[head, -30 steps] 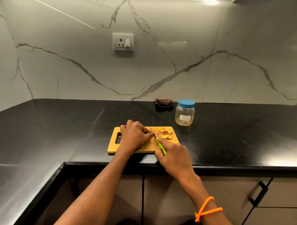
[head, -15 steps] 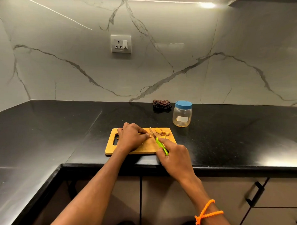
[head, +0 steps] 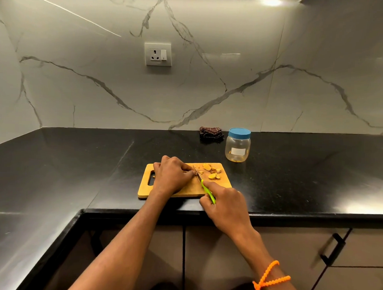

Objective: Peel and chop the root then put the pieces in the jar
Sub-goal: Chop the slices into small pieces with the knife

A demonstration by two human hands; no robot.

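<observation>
On the counter (head: pixel 76 173) we see the cutting board (head: pixel 191 191), close to the front edge. Our left hand (head: pixel 171 176) lies on the left half of the board, with its fingers (head: pixel 186 167) curled down over the root, which is hidden under them. Just right of these fingers stands the blade of the knife (head: pixel 203 183), and our right hand (head: pixel 224 205) grips its handle at the near right corner of the board. Beyond the blade, right of the left fingers, lie the cut pieces (head: pixel 212 172). The jar (head: pixel 238 145) stands behind the board, beyond the pieces and to the right. The cloth (head: pixel 210 133) lies just left of the jar, against the wall (head: pixel 188 90).
</observation>
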